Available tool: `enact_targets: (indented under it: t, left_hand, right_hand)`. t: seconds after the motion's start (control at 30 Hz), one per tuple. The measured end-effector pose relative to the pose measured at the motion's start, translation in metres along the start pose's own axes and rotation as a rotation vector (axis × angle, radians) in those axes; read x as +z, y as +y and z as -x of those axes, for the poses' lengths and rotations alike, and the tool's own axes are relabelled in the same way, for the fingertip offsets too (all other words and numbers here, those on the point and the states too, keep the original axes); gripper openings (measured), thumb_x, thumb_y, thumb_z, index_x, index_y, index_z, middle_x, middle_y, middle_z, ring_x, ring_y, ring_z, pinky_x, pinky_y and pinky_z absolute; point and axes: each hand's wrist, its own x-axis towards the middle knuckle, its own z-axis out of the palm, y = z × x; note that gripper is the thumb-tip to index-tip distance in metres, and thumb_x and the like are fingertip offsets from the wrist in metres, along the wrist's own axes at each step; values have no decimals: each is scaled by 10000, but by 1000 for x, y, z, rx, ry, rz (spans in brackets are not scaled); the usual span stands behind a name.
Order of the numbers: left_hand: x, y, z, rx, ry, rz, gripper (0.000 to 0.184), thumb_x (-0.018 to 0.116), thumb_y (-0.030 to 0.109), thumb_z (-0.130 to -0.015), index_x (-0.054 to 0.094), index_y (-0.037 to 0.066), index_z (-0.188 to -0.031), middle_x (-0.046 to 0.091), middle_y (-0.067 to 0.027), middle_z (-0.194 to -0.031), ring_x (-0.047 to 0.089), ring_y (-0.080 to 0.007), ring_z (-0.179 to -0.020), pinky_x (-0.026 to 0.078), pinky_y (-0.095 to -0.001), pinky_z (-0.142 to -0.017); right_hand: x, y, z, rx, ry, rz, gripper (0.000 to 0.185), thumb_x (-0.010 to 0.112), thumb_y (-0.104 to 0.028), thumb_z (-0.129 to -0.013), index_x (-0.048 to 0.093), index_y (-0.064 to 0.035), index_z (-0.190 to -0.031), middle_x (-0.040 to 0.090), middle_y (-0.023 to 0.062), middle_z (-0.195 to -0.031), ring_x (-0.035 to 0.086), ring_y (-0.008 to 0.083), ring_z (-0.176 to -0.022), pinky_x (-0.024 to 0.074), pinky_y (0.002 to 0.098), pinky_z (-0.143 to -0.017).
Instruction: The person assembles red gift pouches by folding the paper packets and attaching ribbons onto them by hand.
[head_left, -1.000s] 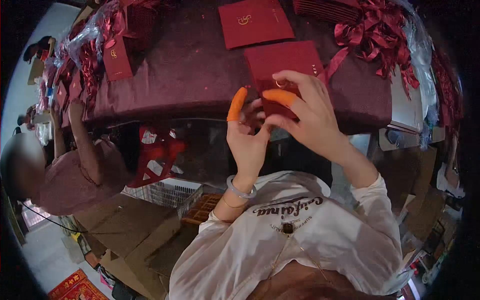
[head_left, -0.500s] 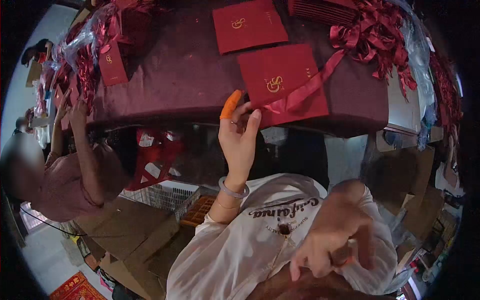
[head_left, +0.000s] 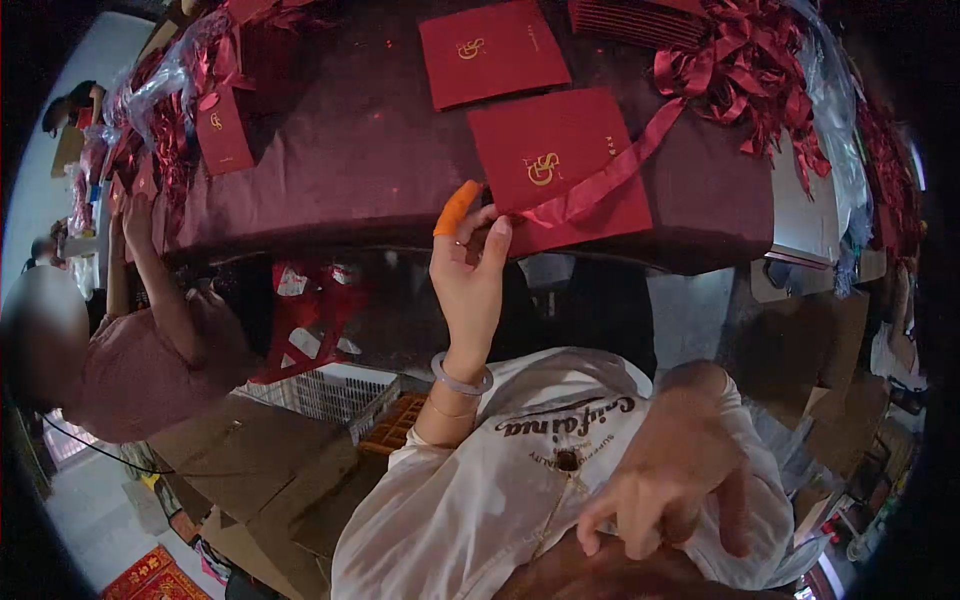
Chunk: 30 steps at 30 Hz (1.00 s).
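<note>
My left hand (head_left: 470, 255), with an orange cover on its index finger, is at the left edge of a flat red card piece (head_left: 590, 125) with a gold logo. Its thumb and fingers are closed around the end of a red ribbon (head_left: 605, 180), which runs across the card to the upper right. Whether they also pinch the card's edge is unclear. My right hand (head_left: 665, 490), somewhat blurred, hangs in front of my chest, fingers bent and apart, with nothing visible in them.
Another red card piece (head_left: 495, 55) lies farther back on the dark red tablecloth (head_left: 340, 150). A stack of red pieces (head_left: 635, 22) and a heap of ribbons (head_left: 735, 75) are at the right. A co-worker (head_left: 150, 350) works at the left. Cardboard boxes (head_left: 250, 455) stand below.
My right hand has shifted slightly and its fingers hang further apart. The left hand stays at the card's edge. The co-worker's hands have moved closer together.
</note>
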Motion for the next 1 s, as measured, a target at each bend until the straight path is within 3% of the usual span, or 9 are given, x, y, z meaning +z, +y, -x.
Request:
enact_targets:
  t: [0.63, 0.97, 1.0]
  left_hand:
    - [1, -1, -2, -12, -4, 28, 399, 610, 58, -853, 479, 1, -1225, 598, -60, -996, 552, -77, -858, 455, -217, -765]
    - [0, 3, -2, -5, 2, 32, 376, 597, 62, -863, 487, 3, -1218, 603, -69, -992, 553, -91, -881, 449, -220, -792]
    - [-1, 3, -2, 1, -6, 7, 369, 585, 57, -870, 486, 3, -1221, 605, -76, -1006, 556, -99, -896, 449, -224, -802]
  right_hand:
    - [17, -5, 3, 4, -29, 96, 427, 714, -309, -743, 444, -79, -504, 475, 54, -652, 494, 286, -598, 356, 435, -762]
    - [-5, -32, 15, 98, 251, 389, 340, 725, -329, -728, 545, -87, -571, 533, 50, -718, 517, 253, -628, 365, 420, -730]
    - [-16, -39, 17, 254, 434, 886, 259, 732, -324, -701, 611, -96, -721, 562, 35, -788, 534, 227, -674, 375, 385, -710]
